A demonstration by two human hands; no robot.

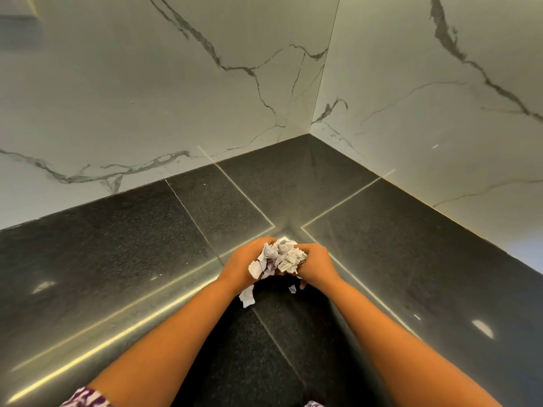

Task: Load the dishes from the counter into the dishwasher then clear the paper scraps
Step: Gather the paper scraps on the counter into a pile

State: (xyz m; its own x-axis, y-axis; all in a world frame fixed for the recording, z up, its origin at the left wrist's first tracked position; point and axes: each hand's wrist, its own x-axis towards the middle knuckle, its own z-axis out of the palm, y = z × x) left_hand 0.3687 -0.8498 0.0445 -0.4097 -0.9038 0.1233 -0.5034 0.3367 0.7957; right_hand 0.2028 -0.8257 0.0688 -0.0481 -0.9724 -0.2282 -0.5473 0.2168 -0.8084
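Observation:
A bunch of torn white paper scraps (281,257) is squeezed between my two hands over the black granite counter (117,245). My left hand (245,264) cups the pile from the left and my right hand (316,264) presses in from the right. One loose scrap (247,296) hangs at my left wrist, and a tiny piece (292,288) sits below the bunch. No dishes and no dishwasher are in view.
The counter runs into a corner between two white marble-look walls (176,98), with the corner line (318,92) straight ahead. Thin seams cross the dark slabs. Light glints show at the left (42,286) and right (483,329).

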